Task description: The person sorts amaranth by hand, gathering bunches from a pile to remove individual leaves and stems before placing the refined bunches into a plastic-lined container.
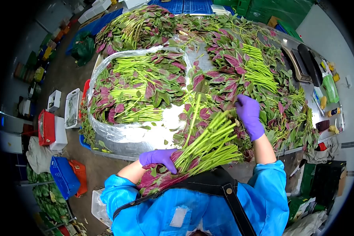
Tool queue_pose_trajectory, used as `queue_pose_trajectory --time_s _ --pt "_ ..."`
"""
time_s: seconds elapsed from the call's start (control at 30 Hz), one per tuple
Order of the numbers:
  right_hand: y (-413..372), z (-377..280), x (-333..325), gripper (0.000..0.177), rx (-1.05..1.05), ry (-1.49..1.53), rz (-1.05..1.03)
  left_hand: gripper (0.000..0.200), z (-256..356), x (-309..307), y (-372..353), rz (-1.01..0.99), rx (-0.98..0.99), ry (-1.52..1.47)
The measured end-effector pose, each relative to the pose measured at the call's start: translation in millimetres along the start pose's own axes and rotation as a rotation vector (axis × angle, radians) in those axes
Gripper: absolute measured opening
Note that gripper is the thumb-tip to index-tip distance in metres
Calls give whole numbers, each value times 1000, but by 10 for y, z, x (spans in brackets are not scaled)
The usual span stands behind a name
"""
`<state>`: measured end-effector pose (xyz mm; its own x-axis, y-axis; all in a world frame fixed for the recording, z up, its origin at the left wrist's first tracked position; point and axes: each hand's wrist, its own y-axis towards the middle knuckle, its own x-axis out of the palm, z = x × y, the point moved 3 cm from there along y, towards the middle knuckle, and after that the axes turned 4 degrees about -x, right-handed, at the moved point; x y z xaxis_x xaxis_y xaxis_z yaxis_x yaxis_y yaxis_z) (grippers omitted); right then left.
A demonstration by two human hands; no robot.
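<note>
My left hand (157, 158), in a purple glove, is wrapped round the leafy end of a bunch of red-and-green amaranth (210, 143). The bunch lies slanted against my apron, its pale green stems pointing up and right. Above the stem ends is my right hand (249, 116), also gloved, with its fingers curled closed. Whatever it pinches, if anything, I cannot make out. Loose amaranth (259, 110) spreads over the table beneath and beyond this hand. To the left, stacked amaranth bunches (135, 98) fill a container lined with a clear plastic bag (120, 133).
A tall heap of amaranth (141, 25) stands at the table's far left. At the right edge are a scale (297, 65), a green plastic bag (330, 88) and small bottles. Blue (65, 177) and red (46, 128) crates stand on the floor to the left.
</note>
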<state>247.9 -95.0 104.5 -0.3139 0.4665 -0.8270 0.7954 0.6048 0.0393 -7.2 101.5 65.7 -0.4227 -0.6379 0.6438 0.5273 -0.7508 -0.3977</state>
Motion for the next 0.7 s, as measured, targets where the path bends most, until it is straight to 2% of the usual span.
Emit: queue_pose_trajectory --time_s 0.03,0.07,0.13,0.17,0.2,0.23,0.3,0.33,0.4,0.43,0.5,0.53,0.57,0.63,0.7 --pt "64 219 -6 25 -47 -463 48 78 1 7 -11 20 26 -22" --pt "63 102 -84 25 -53 -469 54 79 -1 13 -25 56 72 -1" --pt "-163 -366 -255 40 -446 -226 301 78 25 41 -15 43 72 -10" --pt "-234 -350 -132 58 -409 -67 67 78 41 45 -9 31 67 -17" --pt "-292 -529 -104 67 -320 97 -180 77 48 44 -8 16 43 19" --pt "-328 -560 -21 67 -311 100 -176 77 50 49 -3 12 34 20" --pt "-384 -515 254 72 -210 208 -565 76 74 49 16 -18 -20 63" --pt "-372 -503 274 72 -207 209 -558 75 80 52 25 -8 -2 96" --pt "-393 -529 332 66 -310 400 -796 75 86 73 41 0 -4 113" --pt "-348 -504 309 66 -306 405 -793 76 85 80 43 10 -5 128" --pt "-300 -451 254 54 -388 423 -1011 77 5 39 79 -7 -9 144" --pt "-295 -445 181 44 -445 402 -938 78 -18 31 94 -15 -8 129" --pt "-312 -478 116 44 -442 402 -934 80 -34 23 111 -22 -5 114" --pt "-315 -465 27 31 -542 -451 -859 83 -69 -5 124 -29 -2 90" --pt "-110 -156 -40 22 -307 -760 -839 87 -108 2 90 -37 -8 67"
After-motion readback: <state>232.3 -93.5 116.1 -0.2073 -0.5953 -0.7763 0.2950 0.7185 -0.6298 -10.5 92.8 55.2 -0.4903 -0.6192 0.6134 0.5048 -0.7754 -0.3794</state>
